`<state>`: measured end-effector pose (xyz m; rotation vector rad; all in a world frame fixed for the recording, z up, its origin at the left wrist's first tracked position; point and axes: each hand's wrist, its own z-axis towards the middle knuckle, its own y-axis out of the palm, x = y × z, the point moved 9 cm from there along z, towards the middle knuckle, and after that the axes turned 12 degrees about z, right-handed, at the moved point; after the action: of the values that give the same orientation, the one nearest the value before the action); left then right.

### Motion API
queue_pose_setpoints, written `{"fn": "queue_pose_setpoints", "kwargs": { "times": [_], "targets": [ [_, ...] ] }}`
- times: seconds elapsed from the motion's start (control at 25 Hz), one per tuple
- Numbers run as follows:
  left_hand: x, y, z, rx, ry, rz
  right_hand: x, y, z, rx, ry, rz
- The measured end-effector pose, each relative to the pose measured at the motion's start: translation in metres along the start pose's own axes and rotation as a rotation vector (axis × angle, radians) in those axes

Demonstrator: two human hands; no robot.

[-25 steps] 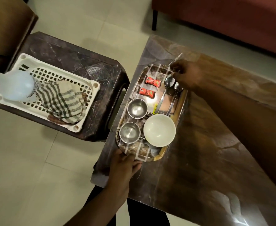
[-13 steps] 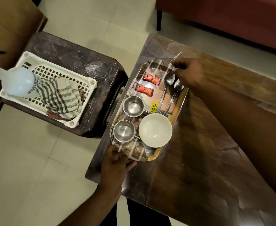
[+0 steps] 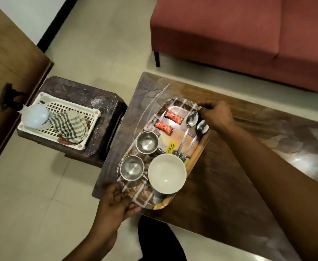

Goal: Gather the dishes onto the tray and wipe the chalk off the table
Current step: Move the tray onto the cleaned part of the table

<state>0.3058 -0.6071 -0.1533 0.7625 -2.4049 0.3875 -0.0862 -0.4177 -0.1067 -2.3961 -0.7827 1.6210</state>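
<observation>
A patterned oblong tray (image 3: 199, 147) sits over the left part of the brown table (image 3: 229, 176). On it stand a white bowl (image 3: 166, 173), two small steel bowls (image 3: 147, 142) (image 3: 132, 167), two spoons (image 3: 189, 127) and two red sachets (image 3: 173, 116). My left hand (image 3: 115, 202) grips the tray's near end. My right hand (image 3: 217, 114) grips its far end. A white chalk line (image 3: 150, 102) curves across the table just left of the tray.
A dark side table (image 3: 90, 97) to the left carries a white plastic basket (image 3: 90, 125) with a checked cloth (image 3: 68, 125) and a spray bottle (image 3: 34, 115). A red sofa (image 3: 239, 34) stands beyond the table. A wooden panel (image 3: 7, 63) is at far left.
My view has pulled back and upward. Both hands have stayed on the tray's ends, and the tray appears raised and shifted a little to the right on the table.
</observation>
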Motion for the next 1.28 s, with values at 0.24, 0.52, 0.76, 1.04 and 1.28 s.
{"fn": "queue_pose_setpoints", "kwargs": {
  "times": [0.24,0.52,0.76,1.04,1.28],
  "targets": [
    [0.013,0.045,-0.088,-0.157,0.096,0.129,0.015,-0.15,-0.106,0.181,0.069,0.071],
    [0.028,0.132,-0.138,-0.262,0.176,0.321,0.094,-0.303,-0.191,0.354,0.193,0.263],
    [0.057,0.228,-0.126,-0.248,0.189,0.445,0.166,-0.386,-0.197,0.366,0.261,0.398],
    [0.073,0.331,-0.062,-0.148,0.203,0.426,0.26,-0.416,-0.149,0.304,0.377,0.492],
    [0.061,0.383,0.001,-0.099,0.185,0.476,0.328,-0.415,-0.123,0.334,0.508,0.539]
  ]
}}
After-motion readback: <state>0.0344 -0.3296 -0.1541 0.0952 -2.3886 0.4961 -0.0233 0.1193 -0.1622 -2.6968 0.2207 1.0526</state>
